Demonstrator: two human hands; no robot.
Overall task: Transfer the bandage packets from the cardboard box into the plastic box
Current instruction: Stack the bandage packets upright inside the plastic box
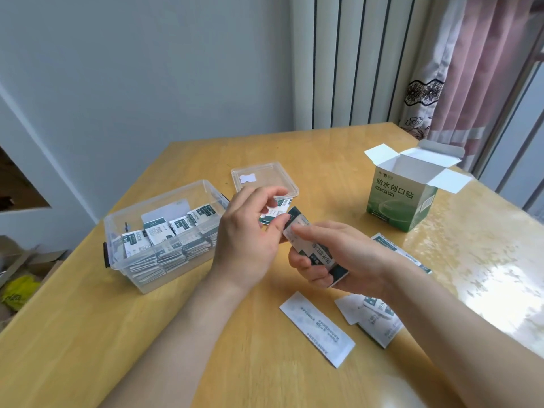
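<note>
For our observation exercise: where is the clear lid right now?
In the head view the clear lid lies flat on the table, centre, right of the plastic box and beyond the left hand.

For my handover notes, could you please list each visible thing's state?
cardboard box: upright, flaps open
plastic box: open, partly filled
lid: off, flat on table
left hand: pinching top packet
right hand: holding packet stack
loose packets: lying on table
</note>
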